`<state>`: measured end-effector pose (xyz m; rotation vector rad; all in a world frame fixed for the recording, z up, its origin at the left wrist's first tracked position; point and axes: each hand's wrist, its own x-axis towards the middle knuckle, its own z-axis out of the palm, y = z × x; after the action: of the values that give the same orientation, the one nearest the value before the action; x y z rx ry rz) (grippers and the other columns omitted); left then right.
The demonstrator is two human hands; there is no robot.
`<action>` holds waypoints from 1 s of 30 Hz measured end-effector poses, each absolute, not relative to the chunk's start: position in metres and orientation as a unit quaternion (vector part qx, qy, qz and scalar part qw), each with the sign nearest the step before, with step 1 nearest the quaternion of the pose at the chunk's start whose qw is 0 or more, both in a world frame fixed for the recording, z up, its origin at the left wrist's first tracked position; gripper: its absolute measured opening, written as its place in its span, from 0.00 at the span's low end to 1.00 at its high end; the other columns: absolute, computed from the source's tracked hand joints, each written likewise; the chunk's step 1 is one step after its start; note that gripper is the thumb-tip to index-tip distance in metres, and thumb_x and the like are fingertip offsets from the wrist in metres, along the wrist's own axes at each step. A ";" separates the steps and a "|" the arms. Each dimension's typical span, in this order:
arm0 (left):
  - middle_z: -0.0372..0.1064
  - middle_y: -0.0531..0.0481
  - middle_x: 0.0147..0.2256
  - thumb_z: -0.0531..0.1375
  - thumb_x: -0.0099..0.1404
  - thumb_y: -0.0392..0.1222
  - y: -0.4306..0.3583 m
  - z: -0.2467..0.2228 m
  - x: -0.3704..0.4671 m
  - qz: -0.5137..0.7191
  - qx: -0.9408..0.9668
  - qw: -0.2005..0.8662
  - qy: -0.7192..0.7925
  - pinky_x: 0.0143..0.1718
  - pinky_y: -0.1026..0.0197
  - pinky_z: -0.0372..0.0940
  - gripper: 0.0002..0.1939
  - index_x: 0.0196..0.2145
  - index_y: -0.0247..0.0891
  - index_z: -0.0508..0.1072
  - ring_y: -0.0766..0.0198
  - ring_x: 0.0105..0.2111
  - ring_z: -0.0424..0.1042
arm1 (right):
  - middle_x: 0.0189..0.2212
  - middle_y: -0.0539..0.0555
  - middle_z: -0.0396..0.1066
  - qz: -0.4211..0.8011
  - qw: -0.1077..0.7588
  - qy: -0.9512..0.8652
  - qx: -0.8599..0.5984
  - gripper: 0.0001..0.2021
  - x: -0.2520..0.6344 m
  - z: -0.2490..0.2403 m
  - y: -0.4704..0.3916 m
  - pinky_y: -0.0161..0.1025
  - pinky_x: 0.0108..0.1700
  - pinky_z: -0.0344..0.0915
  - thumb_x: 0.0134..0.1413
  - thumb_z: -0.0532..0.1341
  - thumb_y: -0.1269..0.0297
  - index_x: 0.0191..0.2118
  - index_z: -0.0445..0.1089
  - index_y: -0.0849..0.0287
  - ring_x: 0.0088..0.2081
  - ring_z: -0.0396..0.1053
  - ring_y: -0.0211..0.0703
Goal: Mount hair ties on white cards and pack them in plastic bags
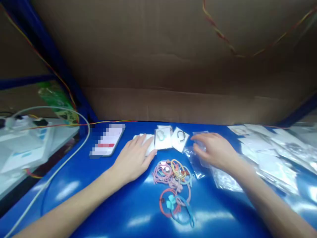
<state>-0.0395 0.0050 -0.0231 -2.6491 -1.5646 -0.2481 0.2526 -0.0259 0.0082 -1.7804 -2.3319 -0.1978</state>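
Note:
My left hand (133, 157) lies flat on a small stack of white cards (148, 142) on the blue table (99, 205), fingers spread. Beside it lie two white cards with hair ties on them (163, 137) (180, 138). My right hand (215, 150) rests on a clear plastic bag (198, 162), fingertips pinching its top edge near the cards. Between my hands sits a loose pile of coloured hair ties (174, 185), pink, yellow, red and light blue.
A phone (107, 140) lies at the left of the cards. A heap of clear bags (269, 155) covers the right side. A white cable (61, 158) loops over the left edge. A cardboard wall (173, 66) stands behind.

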 end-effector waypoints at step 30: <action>0.71 0.35 0.57 0.54 0.72 0.45 0.004 -0.010 -0.042 -0.300 -0.859 0.070 -0.408 0.58 0.43 0.61 0.20 0.57 0.34 0.69 0.45 0.57 0.68 | 0.36 0.53 0.76 0.007 0.314 -0.827 -0.466 0.06 0.261 0.017 -0.027 0.49 0.49 0.60 0.50 0.58 0.74 0.30 0.63 0.56 0.41 0.71 0.49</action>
<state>-0.0416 0.0045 -0.0098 -2.5851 -1.2289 -0.9020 0.2606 -0.0273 0.0170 -1.2281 -2.1818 0.0193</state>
